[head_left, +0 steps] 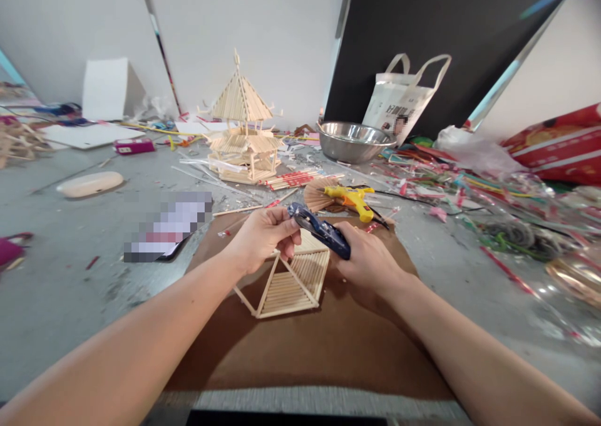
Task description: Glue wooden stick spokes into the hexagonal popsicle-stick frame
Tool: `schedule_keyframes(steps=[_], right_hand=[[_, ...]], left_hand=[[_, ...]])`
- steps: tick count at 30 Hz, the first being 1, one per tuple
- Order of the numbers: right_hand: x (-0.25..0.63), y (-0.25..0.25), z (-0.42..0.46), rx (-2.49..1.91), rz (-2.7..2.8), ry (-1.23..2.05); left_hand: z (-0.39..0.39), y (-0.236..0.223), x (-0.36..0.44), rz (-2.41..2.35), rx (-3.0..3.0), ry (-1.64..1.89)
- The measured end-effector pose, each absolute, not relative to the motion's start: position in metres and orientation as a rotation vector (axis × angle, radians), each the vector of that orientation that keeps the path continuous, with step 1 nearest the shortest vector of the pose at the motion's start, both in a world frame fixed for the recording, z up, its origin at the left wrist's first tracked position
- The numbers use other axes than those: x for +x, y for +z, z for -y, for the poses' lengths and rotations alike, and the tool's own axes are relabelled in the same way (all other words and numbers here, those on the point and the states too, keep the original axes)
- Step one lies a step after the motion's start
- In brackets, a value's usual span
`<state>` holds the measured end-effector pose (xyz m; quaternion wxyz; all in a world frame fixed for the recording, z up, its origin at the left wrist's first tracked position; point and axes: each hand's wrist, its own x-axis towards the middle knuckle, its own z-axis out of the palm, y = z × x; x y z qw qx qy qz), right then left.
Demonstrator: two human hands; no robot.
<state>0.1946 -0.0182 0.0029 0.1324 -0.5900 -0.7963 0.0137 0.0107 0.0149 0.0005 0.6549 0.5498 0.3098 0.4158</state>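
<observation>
Dark blue hand clippers (pixel 323 232) lie in the grip of my right hand (pixel 369 254), which is closed around their handle end. At their head, my left hand (pixel 263 235) is pinched, with the thumb pressed to the fingers. Whatever it holds there is too small or hidden to make out. Below both hands, a many-sided frame of thin wooden sticks (pixel 284 294) rests flat on a brown board (pixel 300 357). Rows of sticks fill some of its triangular sections. My hands hide part of its far side.
Behind the board stands a stick-built pagoda (pixel 243 103). A yellow glue gun (pixel 354 199) lies on a wooden fan-shaped piece (pixel 314 194). To the left are a phone (pixel 171 225) and a white oval case (pixel 90 184). A metal bowl (pixel 354 143) and tote bag (pixel 399 103) stand farther back.
</observation>
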Motion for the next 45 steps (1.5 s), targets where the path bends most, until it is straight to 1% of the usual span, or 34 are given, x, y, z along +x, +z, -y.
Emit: schedule_keyframes(steps=[18, 25, 30, 34, 38, 45], right_hand=[[0.193, 0.001, 0.016, -1.952, 2.29, -0.119], [0.203, -0.003, 0.007, -2.026, 2.126, -0.142], [0.205, -0.006, 0.006, -2.013, 2.143, -0.187], [0.203, -0.006, 0.007, -1.981, 2.181, -0.199], [0.203, -0.005, 0.008, -1.984, 2.183, -0.199], [0.202, -0.005, 0.008, -1.999, 2.19, -0.173]], left_hand=[[-0.016, 0.002, 0.009, -0.73, 1.245, 0.928], [-0.018, 0.008, 0.0, -0.819, 1.323, 0.702], [-0.018, 0.013, -0.003, -1.015, 1.538, 0.537], [-0.017, 0.014, -0.003, -1.255, 1.977, 0.38], [-0.019, 0.01, -0.003, -1.272, 2.363, 0.243], [-0.015, 0.006, -0.004, -1.28, 2.501, 0.031]])
